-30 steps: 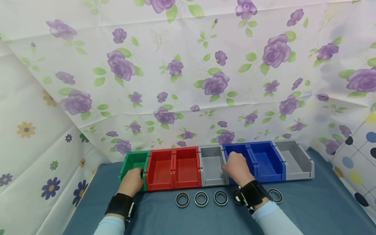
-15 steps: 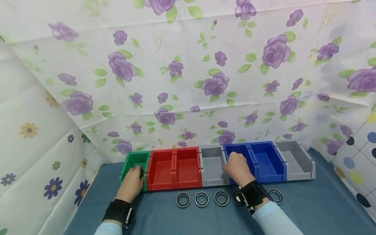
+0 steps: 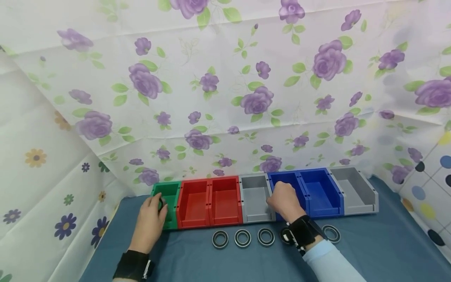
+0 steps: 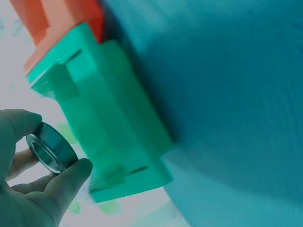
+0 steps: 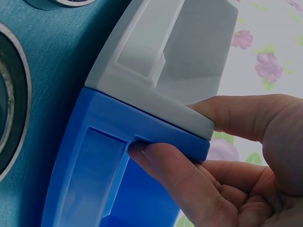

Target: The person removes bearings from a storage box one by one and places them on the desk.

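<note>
My left hand [image 3: 149, 221] pinches a ball bearing [image 4: 59, 143] between thumb and fingertips, over the left side of the green bin [image 3: 170, 199] in the head view. In the left wrist view the bearing is tilted, beside the green bin's wall. My right hand [image 3: 285, 200] grips the adjoining side walls of the grey bin [image 5: 142, 101] and the blue bin [image 5: 90, 156], with a finger on each side of the pair. In the head view this hand hides part of the blue bin.
Two red bins [image 3: 225, 201], a second blue bin [image 3: 320, 196] and a grey end bin [image 3: 356, 192] complete the row. Along its front lie several bearings [image 3: 220, 246] on the blue cloth [image 3: 197, 262]; my right wrist partly covers one. A flowered curtain [image 3: 218, 98] hangs behind.
My left hand has come up and left from inside the green bin, bringing the bearing into sight. My right hand has stayed in place.
</note>
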`<move>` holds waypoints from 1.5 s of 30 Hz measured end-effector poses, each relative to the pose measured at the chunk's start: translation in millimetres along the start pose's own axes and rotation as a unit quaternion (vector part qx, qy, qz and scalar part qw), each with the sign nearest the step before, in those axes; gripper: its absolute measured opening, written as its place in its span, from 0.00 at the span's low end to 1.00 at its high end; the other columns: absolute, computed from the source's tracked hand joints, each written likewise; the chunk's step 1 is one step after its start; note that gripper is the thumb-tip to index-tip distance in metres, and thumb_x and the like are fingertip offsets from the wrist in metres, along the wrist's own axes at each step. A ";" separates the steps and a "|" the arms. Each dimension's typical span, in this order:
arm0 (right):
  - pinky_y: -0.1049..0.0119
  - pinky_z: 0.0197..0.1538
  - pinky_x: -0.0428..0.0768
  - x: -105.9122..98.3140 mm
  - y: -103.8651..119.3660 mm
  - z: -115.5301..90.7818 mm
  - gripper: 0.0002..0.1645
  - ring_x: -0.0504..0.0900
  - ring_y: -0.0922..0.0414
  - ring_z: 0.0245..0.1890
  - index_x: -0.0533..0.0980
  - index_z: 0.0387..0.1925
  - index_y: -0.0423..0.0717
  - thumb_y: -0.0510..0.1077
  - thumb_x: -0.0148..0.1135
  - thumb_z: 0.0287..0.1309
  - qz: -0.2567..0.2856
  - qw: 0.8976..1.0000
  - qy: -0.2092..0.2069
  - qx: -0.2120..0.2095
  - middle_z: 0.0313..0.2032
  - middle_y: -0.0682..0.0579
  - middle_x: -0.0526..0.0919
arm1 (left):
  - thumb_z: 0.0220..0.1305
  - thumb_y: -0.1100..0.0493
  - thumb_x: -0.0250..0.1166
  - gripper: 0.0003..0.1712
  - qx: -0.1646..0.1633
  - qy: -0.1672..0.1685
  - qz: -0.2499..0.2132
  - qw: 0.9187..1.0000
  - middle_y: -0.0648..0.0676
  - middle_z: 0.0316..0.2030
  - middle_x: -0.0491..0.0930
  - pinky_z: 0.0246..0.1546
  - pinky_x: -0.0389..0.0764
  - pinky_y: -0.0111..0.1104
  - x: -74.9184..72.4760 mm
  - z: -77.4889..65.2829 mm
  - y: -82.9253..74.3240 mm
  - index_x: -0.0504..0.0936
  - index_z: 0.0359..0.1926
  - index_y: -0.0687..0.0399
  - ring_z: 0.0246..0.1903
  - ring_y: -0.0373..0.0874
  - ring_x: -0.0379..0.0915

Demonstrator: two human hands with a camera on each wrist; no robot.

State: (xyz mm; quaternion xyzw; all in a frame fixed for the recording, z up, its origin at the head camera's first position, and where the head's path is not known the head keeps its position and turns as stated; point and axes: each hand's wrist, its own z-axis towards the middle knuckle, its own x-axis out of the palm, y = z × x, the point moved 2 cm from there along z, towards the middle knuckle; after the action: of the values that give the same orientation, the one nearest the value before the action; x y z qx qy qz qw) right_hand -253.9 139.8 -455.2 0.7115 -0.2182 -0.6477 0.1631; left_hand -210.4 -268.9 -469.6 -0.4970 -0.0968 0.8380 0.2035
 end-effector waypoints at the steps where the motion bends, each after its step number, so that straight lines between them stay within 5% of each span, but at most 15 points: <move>1: 0.66 0.17 0.71 -0.2 -0.5 0.0 0.11 0.73 0.56 0.16 0.74 0.19 0.43 0.43 0.64 0.49 0.000 1.000 0.000 0.000 0.17 0.50 0.74 | 0.64 0.57 0.59 0.26 0.003 -0.009 -0.002 1.000 0.62 0.47 0.70 0.37 0.76 0.44 -2.1 0.0 -1.6 0.68 0.61 0.61 0.44 0.54 0.68; 11: 0.66 0.18 0.71 0.9 -2.9 1.4 0.11 0.73 0.56 0.16 0.74 0.19 0.43 0.44 0.65 0.48 -0.004 1.000 -0.003 0.002 0.16 0.51 0.73 | 0.66 0.50 0.57 0.21 -0.002 -0.034 -0.004 0.999 0.51 0.45 0.70 0.33 0.76 0.35 -16.6 2.0 -27.4 0.74 0.58 0.46 0.38 0.41 0.68; 22: 0.67 0.17 0.71 1.3 -1.3 0.6 0.11 0.73 0.56 0.16 0.75 0.18 0.43 0.44 0.65 0.48 -0.004 1.000 -0.008 0.000 0.16 0.51 0.73 | 0.59 0.51 0.65 0.25 -0.008 -0.045 -0.025 0.999 0.46 0.40 0.73 0.26 0.76 0.29 -30.1 -6.3 -60.8 0.74 0.57 0.50 0.30 0.36 0.69; 32: 0.67 0.17 0.71 1.6 -0.5 -0.2 0.12 0.73 0.57 0.15 0.74 0.16 0.45 0.44 0.65 0.48 -0.003 1.000 -0.013 -0.002 0.15 0.52 0.73 | 0.55 0.50 0.68 0.32 -0.008 -0.030 -0.039 0.999 0.53 0.49 0.74 0.32 0.78 0.31 -32.2 -19.1 -77.1 0.73 0.58 0.58 0.39 0.40 0.74; 45: 0.67 0.17 0.71 1.3 0.9 -1.4 0.13 0.73 0.57 0.15 0.73 0.15 0.45 0.44 0.64 0.48 0.000 1.000 -0.011 -0.003 0.15 0.51 0.73 | 0.42 0.58 0.76 0.34 0.026 -0.003 -0.045 0.999 0.56 0.52 0.74 0.39 0.77 0.38 -17.8 -38.5 -78.8 0.77 0.54 0.52 0.51 0.47 0.70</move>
State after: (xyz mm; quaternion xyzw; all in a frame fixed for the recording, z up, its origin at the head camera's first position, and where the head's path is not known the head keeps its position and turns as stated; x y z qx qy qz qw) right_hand -252.5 138.3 -455.6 0.7041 -0.2181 -0.6559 0.1628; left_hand -150.0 -207.4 -445.4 -0.4841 -0.0977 0.8317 0.2537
